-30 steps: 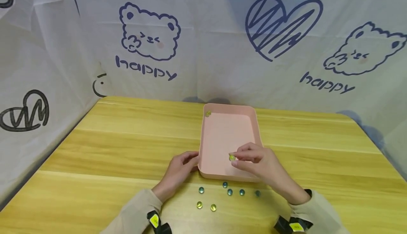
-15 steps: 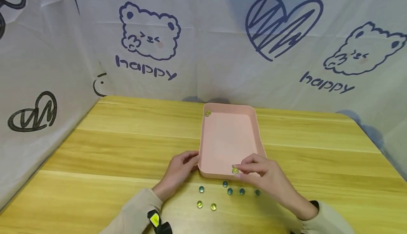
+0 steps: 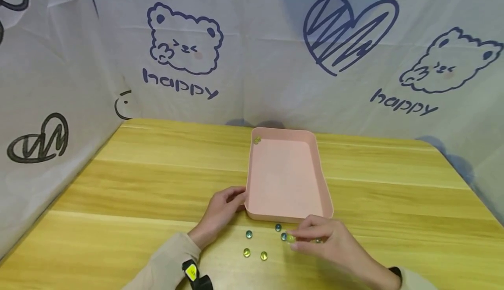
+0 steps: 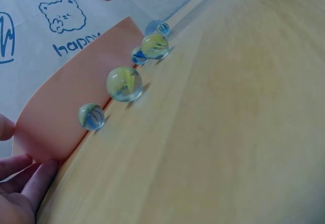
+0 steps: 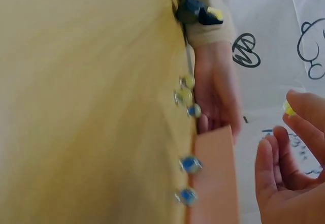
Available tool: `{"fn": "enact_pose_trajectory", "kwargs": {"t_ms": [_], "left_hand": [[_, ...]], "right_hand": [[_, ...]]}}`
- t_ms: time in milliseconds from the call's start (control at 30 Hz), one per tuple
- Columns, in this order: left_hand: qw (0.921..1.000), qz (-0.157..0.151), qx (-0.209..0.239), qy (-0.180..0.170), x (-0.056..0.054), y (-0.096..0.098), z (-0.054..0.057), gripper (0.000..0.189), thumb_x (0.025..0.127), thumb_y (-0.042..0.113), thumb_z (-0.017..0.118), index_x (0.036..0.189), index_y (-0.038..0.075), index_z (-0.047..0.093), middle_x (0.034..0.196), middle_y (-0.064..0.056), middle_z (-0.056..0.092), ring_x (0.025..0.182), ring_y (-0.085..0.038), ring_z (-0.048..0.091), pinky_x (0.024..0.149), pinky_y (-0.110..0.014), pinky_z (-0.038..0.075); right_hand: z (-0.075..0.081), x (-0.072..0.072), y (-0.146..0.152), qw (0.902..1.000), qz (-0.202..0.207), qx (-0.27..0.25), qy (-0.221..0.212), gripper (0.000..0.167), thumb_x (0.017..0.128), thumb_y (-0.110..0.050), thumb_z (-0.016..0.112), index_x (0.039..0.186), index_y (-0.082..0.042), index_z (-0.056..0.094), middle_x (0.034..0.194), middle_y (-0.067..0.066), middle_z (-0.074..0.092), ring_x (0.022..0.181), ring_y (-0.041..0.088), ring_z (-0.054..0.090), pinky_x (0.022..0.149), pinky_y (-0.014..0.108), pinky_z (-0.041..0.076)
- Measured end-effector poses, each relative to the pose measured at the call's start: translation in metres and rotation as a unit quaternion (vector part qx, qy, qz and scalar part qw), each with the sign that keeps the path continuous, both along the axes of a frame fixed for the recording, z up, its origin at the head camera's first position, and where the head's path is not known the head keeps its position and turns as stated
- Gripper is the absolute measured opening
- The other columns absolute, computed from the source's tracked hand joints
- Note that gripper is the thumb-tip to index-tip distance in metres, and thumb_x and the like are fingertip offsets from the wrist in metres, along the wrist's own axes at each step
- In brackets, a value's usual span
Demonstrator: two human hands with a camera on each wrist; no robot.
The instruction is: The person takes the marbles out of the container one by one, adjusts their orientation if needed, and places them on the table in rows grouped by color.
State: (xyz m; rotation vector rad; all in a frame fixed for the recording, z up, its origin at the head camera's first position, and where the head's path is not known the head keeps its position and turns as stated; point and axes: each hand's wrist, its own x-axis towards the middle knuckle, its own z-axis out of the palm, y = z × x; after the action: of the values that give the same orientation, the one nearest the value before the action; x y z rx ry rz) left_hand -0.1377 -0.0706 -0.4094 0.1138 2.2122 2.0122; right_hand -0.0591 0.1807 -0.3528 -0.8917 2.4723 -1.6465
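My right hand pinches a yellow marble between thumb and fingertips, in front of the tray's near edge. In the right wrist view the same yellow marble shows at the fingertips. My left hand holds the near left side of the pink tray, fingers against its wall, as the left wrist view also shows. Two yellow marbles and several blue ones lie on the wood before the tray. The right hand covers part of the blue group. Small yellow marbles sit in the tray's far left corner.
The wooden table reaches back to a white cloth with drawn bears and hearts. Another cloth wall runs along the left edge. A black strap device sits on the left sleeve.
My right hand has drawn back toward me with the yellow marble, from over the tray to over the table by the blue marbles. The left hand stays on the tray.
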Motion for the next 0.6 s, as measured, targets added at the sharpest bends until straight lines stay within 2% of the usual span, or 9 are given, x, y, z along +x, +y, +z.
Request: {"fn": "enact_pose_trajectory", "kwargs": {"t_ms": [133, 300, 400, 533, 600], "left_hand": [[1.0000, -0.002, 0.001, 0.001, -0.001, 0.000, -0.001, 0.033, 0.099, 0.013, 0.055, 0.122, -0.010, 0.059, 0.119, -0.021, 0.061, 0.106, -0.028, 0.061, 0.087, -0.032, 0.055], [1.0000, 0.000, 0.001, 0.004, -0.002, 0.000, -0.002, 0.033, 0.098, 0.013, 0.055, 0.122, -0.010, 0.059, 0.119, -0.021, 0.061, 0.106, -0.028, 0.060, 0.087, -0.033, 0.055], [0.9999, 0.001, 0.008, 0.006, -0.001, 0.000, -0.002, 0.033, 0.098, 0.011, 0.055, 0.122, -0.011, 0.058, 0.119, -0.022, 0.061, 0.106, -0.029, 0.060, 0.087, -0.033, 0.055], [0.9998, 0.003, 0.020, 0.008, 0.001, 0.001, -0.002, 0.033, 0.098, 0.010, 0.055, 0.122, -0.013, 0.057, 0.119, -0.024, 0.060, 0.106, -0.030, 0.060, 0.087, -0.034, 0.055], [0.9997, 0.004, 0.022, 0.007, 0.001, 0.002, -0.003, 0.033, 0.098, 0.010, 0.055, 0.122, -0.012, 0.058, 0.119, -0.023, 0.060, 0.105, -0.030, 0.061, 0.087, -0.035, 0.055]], "right_hand": [[-0.009, 0.005, 0.003, 0.9974, 0.032, -0.018, -0.062, 0.020, 0.086, -0.006, 0.072, 0.105, 0.000, 0.074, 0.091, 0.000, 0.068, 0.078, 0.004, 0.054, 0.059, 0.021, 0.049], [-0.016, 0.014, 0.005, 0.9898, 0.033, -0.027, -0.136, 0.023, 0.087, -0.009, 0.071, 0.107, 0.004, 0.072, 0.090, 0.002, 0.069, 0.078, 0.004, 0.056, 0.063, 0.021, 0.051], [-0.020, 0.017, 0.006, 0.9868, 0.036, -0.020, -0.156, 0.025, 0.088, -0.011, 0.071, 0.107, 0.006, 0.071, 0.087, 0.001, 0.069, 0.075, 0.004, 0.057, 0.061, 0.020, 0.051], [-0.027, 0.018, 0.005, 0.9876, 0.045, -0.008, -0.150, 0.024, 0.087, -0.011, 0.072, 0.104, 0.006, 0.072, 0.082, -0.001, 0.069, 0.070, 0.001, 0.055, 0.056, 0.019, 0.049], [-0.029, 0.019, 0.003, 0.9843, 0.042, -0.002, -0.171, 0.024, 0.087, -0.012, 0.073, 0.104, 0.005, 0.072, 0.082, 0.000, 0.070, 0.070, 0.001, 0.056, 0.056, 0.019, 0.049]]}}
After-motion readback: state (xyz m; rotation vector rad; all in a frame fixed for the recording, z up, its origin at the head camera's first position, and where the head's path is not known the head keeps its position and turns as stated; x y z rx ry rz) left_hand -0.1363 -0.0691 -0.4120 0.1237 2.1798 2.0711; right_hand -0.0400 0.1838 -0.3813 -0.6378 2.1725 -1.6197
